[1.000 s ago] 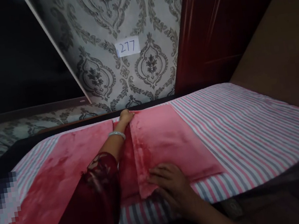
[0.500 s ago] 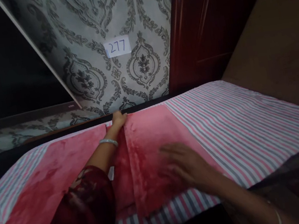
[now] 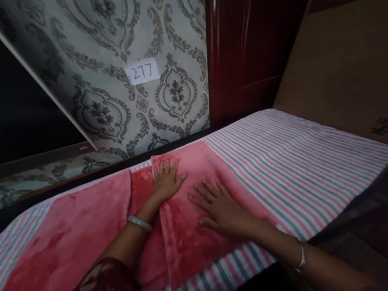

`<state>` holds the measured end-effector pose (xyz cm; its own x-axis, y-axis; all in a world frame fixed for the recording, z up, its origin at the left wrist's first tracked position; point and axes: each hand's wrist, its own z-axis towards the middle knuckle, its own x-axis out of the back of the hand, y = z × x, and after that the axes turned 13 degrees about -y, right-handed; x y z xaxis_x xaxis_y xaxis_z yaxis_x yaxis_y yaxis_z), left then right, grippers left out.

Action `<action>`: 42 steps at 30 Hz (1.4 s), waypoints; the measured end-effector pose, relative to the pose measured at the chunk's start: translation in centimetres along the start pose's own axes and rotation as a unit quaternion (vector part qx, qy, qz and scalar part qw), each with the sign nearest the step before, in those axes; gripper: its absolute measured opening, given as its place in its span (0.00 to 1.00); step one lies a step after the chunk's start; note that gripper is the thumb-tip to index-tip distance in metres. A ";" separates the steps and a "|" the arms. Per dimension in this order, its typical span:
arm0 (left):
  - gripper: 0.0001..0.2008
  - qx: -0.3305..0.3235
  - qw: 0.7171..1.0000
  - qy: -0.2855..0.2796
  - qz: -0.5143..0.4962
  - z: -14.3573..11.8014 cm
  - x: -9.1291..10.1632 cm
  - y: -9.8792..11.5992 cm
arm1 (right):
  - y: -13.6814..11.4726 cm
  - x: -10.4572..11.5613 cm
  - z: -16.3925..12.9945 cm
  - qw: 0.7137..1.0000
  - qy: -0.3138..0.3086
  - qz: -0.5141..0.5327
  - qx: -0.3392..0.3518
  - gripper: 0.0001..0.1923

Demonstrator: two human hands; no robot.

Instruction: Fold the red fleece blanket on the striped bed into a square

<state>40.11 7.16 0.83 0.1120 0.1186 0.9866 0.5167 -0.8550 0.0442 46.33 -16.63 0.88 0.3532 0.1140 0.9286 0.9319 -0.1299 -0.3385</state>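
A plush pink-red blanket (image 3: pixel 194 242) lies partly folded, its right section doubled over so that an edge runs from back to front. My left hand (image 3: pixel 167 182) rests flat with fingers spread on the far part of that folded section, near its edge. Lower and to the right, my right hand (image 3: pixel 221 209) lies open on the same section, fingers apart. The blanket's left part (image 3: pixel 64 233) spreads out flat, with a darker red strip between the two parts. Beneath it is a striped cloth (image 3: pixel 301 158) in pink, grey and white.
Behind stands a patterned wall with a paper label (image 3: pixel 142 71) reading 277. A dark screen (image 3: pixel 7 95) is at the left. A dark red door (image 3: pixel 243 36) and a large cardboard box (image 3: pixel 355 53) stand at the right.
My left hand has come off the blanket's far edge and now lies flat on the folded section. My right hand has moved slightly left and settled on the fabric. The view has shifted right.
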 end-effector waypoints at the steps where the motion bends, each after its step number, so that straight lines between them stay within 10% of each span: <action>1: 0.36 -0.003 1.000 -0.008 -0.008 0.1 0.4 0.0 | 0.0 0.1 -0.4 1.000 0.001 0.005 0.014 0.36; 8: 0.29 -0.010 0.999 0.020 -0.033 -3.6 2.5 1.0 | -0.8 2.5 0.1 0.999 0.048 0.000 0.012 0.31; 15: 0.37 -0.037 0.999 0.026 -0.002 -12.1 -3.2 2.4 | -1.2 0.7 4.1 0.997 0.027 -0.040 0.062 0.28; 24: 0.37 -0.027 0.999 -0.005 -0.027 -12.7 -4.1 2.8 | 10.2 1.5 -1.3 0.960 0.016 -0.022 -0.280 0.32; 28: 0.38 -0.048 0.996 -0.017 -0.067 -13.1 -3.3 2.2 | 12.5 1.7 -2.9 0.951 0.090 -0.036 -0.294 0.32; 37: 0.31 0.018 0.997 -0.003 -0.070 -6.3 3.2 1.0 | 1.9 5.9 9.3 0.996 0.037 -0.047 -0.060 0.30; 42: 0.29 0.047 0.999 0.008 -0.016 -2.0 1.6 -0.2 | 0.7 5.1 15.2 0.997 0.040 -0.051 -0.039 0.29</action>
<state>38.53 6.48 2.71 0.0799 0.1366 0.9874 0.5968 -0.8000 0.0623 50.00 -1.20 3.09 0.2459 0.0523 0.9679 0.9524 -0.1988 -0.2312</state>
